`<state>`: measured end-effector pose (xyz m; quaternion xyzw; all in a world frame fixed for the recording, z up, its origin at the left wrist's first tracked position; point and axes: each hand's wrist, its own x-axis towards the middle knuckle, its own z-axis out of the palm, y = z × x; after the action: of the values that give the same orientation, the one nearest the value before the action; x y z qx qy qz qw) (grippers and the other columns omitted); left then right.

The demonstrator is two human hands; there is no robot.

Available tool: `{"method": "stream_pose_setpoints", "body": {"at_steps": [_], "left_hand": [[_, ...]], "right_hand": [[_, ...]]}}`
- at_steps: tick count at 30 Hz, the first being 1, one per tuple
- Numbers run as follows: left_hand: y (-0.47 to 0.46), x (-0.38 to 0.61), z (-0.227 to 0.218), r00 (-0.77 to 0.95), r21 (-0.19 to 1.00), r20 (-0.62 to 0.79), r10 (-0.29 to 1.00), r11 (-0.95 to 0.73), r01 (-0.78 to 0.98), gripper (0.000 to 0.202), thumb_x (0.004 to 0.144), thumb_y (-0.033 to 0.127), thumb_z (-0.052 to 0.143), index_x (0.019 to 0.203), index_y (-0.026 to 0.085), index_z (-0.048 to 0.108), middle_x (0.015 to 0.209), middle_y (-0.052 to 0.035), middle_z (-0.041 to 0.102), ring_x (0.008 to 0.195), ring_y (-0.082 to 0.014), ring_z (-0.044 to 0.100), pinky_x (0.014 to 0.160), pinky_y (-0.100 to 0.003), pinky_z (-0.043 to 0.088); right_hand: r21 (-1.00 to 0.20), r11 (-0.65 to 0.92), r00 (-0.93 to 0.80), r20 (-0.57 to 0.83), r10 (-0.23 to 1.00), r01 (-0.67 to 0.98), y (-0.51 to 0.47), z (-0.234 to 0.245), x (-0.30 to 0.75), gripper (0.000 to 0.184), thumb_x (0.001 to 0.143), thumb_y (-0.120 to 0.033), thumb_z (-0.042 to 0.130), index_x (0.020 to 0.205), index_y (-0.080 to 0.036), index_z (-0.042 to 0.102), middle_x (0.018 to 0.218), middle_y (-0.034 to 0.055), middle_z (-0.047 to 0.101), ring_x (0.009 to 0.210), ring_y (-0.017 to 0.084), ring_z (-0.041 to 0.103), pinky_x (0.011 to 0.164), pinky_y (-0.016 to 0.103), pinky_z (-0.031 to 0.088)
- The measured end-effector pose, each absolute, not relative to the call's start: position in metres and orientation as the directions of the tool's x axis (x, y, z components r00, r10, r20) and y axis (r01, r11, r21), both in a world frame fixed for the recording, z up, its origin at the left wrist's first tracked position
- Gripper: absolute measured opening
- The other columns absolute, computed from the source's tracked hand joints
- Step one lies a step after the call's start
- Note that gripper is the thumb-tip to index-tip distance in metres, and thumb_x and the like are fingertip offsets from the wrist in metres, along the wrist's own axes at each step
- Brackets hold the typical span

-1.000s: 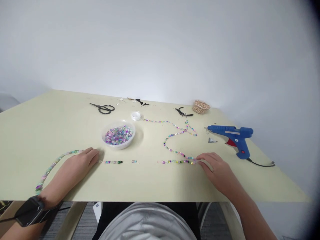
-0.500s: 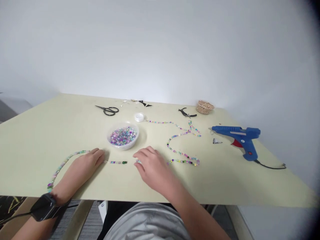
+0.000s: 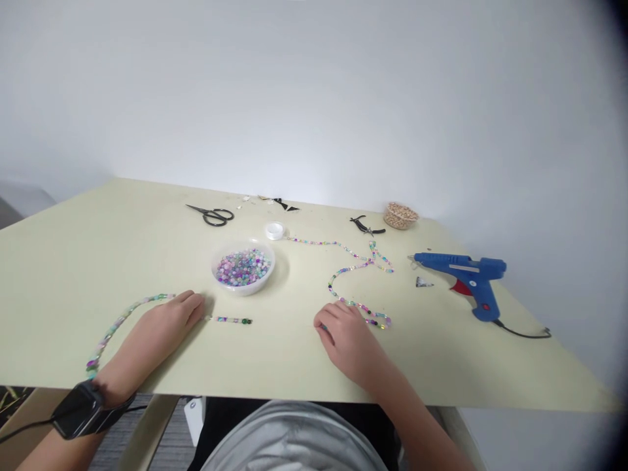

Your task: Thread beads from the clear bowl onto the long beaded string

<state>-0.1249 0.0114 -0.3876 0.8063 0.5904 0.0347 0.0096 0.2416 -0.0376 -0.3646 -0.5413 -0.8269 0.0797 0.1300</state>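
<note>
My left hand (image 3: 169,322) rests on the table with its fingers closed over a bead string (image 3: 108,337). One part of the string curves out behind the wrist; a short beaded piece (image 3: 233,320) emerges past the fingertips, ending in dark green beads. My right hand (image 3: 350,340) is farther right, its thumb and fingers pinched at the near end of another strand of small coloured beads (image 3: 360,306). A sliver of bead shows at the fingertips; the rest of the grip is hidden. Between and beyond my hands stands a white bowl (image 3: 269,278) of loose mixed beads.
A white spool (image 3: 275,230) lies at the far end of the long strand. Black scissors (image 3: 214,216), dark scraps (image 3: 284,204), black pliers (image 3: 366,226) and a tub of pale pellets (image 3: 400,216) sit along the back. A blue glue gun (image 3: 466,268) with a cord is at right.
My right hand has moved right, away from the short beaded piece and onto the near bend of the long strand. My left hand has stayed in place. The camera view shifted slightly.
</note>
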Motion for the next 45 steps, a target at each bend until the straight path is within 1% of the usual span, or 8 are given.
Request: {"method": "stream_pose_setpoints", "body": {"at_steps": [9,14,21,29,37,40,43,45], "left_hand": [[0.011,-0.125,-0.386,0.289,0.080,0.038,0.957,-0.291,0.953,0.030,0.104,0.033,0.031,0.084,0.021,0.050,0.091,-0.0051,0.062,0.076,-0.0211,0.060,0.070,-0.034,0.035],[0.011,-0.124,-0.387,0.289,0.059,0.055,0.956,-0.292,0.954,0.029,0.104,0.032,0.032,0.085,0.020,0.050,0.093,-0.0059,0.062,0.074,-0.0201,0.060,0.068,-0.034,0.034],[0.012,-0.126,-0.393,0.286,0.055,0.075,0.955,-0.290,0.955,0.026,0.104,0.028,0.034,0.085,0.019,0.050,0.090,-0.0052,0.061,0.072,-0.0189,0.059,0.065,-0.033,0.031],[0.012,-0.128,-0.392,0.313,0.044,0.086,0.946,-0.318,0.947,0.027,0.104,0.029,0.034,0.084,0.020,0.049,0.089,-0.0051,0.061,0.071,-0.0197,0.059,0.065,-0.034,0.030],[0.010,-0.128,-0.389,0.306,0.101,0.103,0.947,-0.316,0.943,0.028,0.103,0.029,0.035,0.084,0.020,0.053,0.092,-0.0055,0.063,0.070,-0.0185,0.059,0.066,-0.033,0.033],[0.010,-0.128,-0.389,0.298,0.102,0.103,0.949,-0.308,0.946,0.029,0.103,0.030,0.033,0.086,0.020,0.054,0.092,-0.0057,0.063,0.068,-0.0179,0.058,0.066,-0.033,0.033],[0.011,-0.127,-0.389,0.293,0.086,0.099,0.951,-0.301,0.950,0.030,0.103,0.031,0.034,0.083,0.020,0.052,0.086,-0.0045,0.061,0.070,-0.0182,0.059,0.066,-0.033,0.034],[0.011,-0.126,-0.388,0.294,0.076,0.097,0.951,-0.302,0.950,0.029,0.104,0.031,0.034,0.082,0.020,0.052,0.086,-0.0043,0.061,0.070,-0.0183,0.059,0.066,-0.033,0.034]], "right_hand": [[-0.294,0.308,-0.288,0.113,0.951,0.905,-0.040,-0.355,0.266,0.014,0.094,-0.009,0.059,0.101,-0.020,0.065,0.108,0.0063,0.071,0.104,0.025,0.059,0.087,0.039,0.041],[-0.332,0.468,-0.420,0.207,0.883,0.819,-0.037,-0.338,0.202,0.011,0.098,-0.014,0.057,0.102,-0.019,0.066,0.108,0.0075,0.070,0.106,0.026,0.058,0.092,0.040,0.043],[-0.146,0.715,-0.680,0.228,0.697,0.683,-0.018,-0.339,0.120,0.014,0.098,-0.010,0.053,0.107,-0.015,0.062,0.110,0.0093,0.067,0.106,0.026,0.058,0.080,0.038,0.045],[-0.081,0.614,-0.607,0.097,0.789,0.785,-0.016,-0.357,0.139,0.019,0.094,-0.002,0.051,0.102,-0.017,0.062,0.101,0.0070,0.068,0.094,0.025,0.060,0.077,0.038,0.042],[-0.073,0.488,-0.489,0.005,0.872,0.870,-0.023,-0.349,0.190,0.017,0.100,-0.009,0.050,0.093,-0.017,0.064,0.095,0.0069,0.070,0.090,0.023,0.061,0.077,0.036,0.041],[-0.134,0.478,-0.473,0.067,0.878,0.868,-0.021,-0.346,0.190,0.012,0.099,-0.013,0.054,0.101,-0.018,0.065,0.108,0.0073,0.069,0.103,0.024,0.059,0.083,0.036,0.043],[-0.199,0.530,-0.501,0.177,0.847,0.825,-0.017,-0.348,0.182,0.026,0.098,-0.012,0.057,0.121,-0.021,0.061,0.135,0.0073,0.062,0.123,0.025,0.052,0.093,0.038,0.042],[-0.207,0.558,-0.530,0.177,0.829,0.804,-0.014,-0.353,0.178,0.029,0.099,-0.011,0.054,0.125,-0.022,0.061,0.137,0.0061,0.061,0.124,0.024,0.051,0.095,0.038,0.041]]}}
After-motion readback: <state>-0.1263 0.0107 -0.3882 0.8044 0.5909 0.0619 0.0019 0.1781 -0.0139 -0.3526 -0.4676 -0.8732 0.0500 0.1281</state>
